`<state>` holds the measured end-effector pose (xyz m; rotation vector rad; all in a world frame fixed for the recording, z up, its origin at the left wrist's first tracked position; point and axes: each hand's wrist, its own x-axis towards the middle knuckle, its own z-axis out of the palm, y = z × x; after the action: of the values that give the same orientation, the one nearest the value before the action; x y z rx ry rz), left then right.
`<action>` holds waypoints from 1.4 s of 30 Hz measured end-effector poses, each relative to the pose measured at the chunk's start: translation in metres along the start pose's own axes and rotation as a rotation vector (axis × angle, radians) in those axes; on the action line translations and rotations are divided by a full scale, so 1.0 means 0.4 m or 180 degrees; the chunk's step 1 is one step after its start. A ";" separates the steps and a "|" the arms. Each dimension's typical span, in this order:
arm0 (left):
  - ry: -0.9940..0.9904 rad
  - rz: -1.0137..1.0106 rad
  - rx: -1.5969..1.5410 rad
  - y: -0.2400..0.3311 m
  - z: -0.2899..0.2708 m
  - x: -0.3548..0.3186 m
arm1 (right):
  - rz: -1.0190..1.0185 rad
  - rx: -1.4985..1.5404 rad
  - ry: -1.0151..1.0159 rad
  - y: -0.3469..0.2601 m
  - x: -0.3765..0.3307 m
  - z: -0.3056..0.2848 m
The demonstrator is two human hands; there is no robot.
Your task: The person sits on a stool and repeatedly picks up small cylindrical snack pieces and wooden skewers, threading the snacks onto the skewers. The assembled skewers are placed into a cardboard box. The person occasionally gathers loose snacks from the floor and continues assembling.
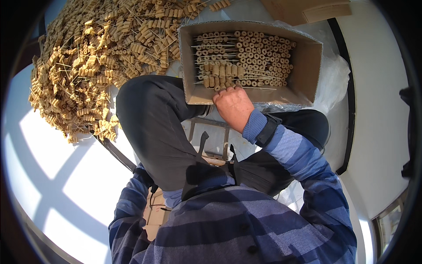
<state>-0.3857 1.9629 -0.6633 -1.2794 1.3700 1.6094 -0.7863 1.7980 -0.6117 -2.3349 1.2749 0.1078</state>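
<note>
My right hand (234, 106) reaches over the near wall of a cardboard box (303, 86). Its fingers are bent and pressed together against the skewered rolls (222, 71) lying crosswise at the front of the box; the fingertips are partly hidden among them. These are short, tan, ridged rolls on thin pale sticks. Further rows of skewered rolls (263, 55) fill the box's middle, their round, holed ends facing up and many sticks pointing left. My left forearm (132, 193) hangs at my left side, with a dark band near the wrist; the left hand itself is hidden beside my leg.
A large heap of skewered rolls (105, 57) spreads across the white surface at the left, up to the box. Clear plastic sheeting (334, 83) lies around the box's right side. Flattened cardboard (303, 9) lies beyond it. My knees (145, 97) flank the near side.
</note>
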 end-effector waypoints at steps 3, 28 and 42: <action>-0.0031 -0.0080 -0.0031 0.006 -0.015 -0.010 | -0.0002 -0.0088 0.0063 0.006 -0.004 0.005; -0.0392 -0.0639 -0.1289 -0.082 0.344 -0.354 | 0.0791 0.1610 0.1099 -0.018 -0.277 -0.294; -0.0451 -0.0609 -0.1346 -0.109 0.304 -0.264 | 0.3217 0.5732 -0.0628 -0.133 -0.731 -0.294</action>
<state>-0.3445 2.1018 -0.5805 -1.4511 0.8180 1.8731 -0.9261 1.9964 -0.4039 -0.1246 1.3054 -0.3424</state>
